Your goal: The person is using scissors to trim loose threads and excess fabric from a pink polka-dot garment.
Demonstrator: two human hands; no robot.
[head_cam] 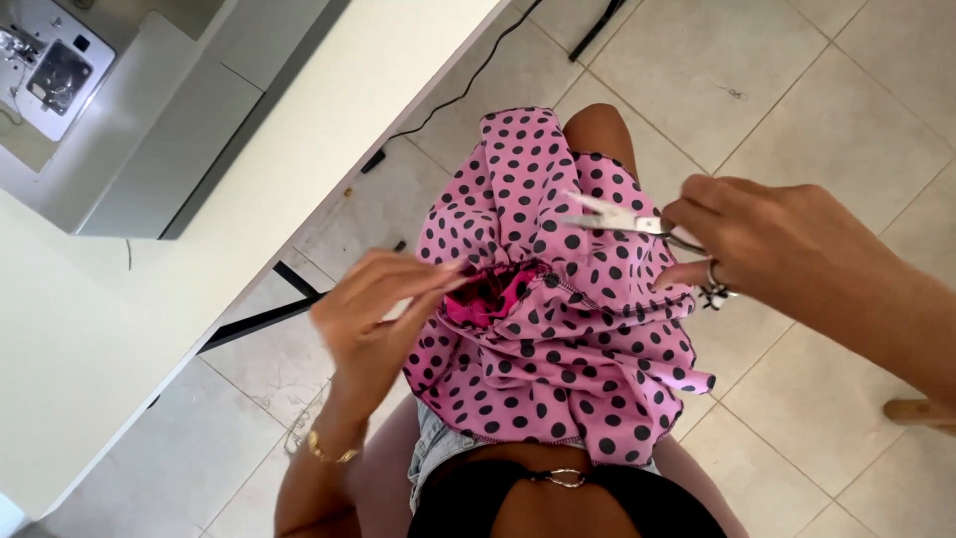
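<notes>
A pink fabric piece with black polka dots (pixel 558 329) lies bunched over my lap. My left hand (pixel 373 309) pinches its gathered edge at the left, where a darker pink inner layer shows. My right hand (pixel 757 239) holds small white-handled thread snips (pixel 612 216) above the fabric's upper right, blades pointing left. A ring sits on one right finger, a gold bracelet on my left wrist.
A white table (pixel 199 249) runs along the left with a white sewing machine (pixel 60 70) at its top-left corner. A black cable (pixel 468 80) trails over the beige tiled floor (pixel 817 100). A wooden leg end (pixel 916 410) shows at the right edge.
</notes>
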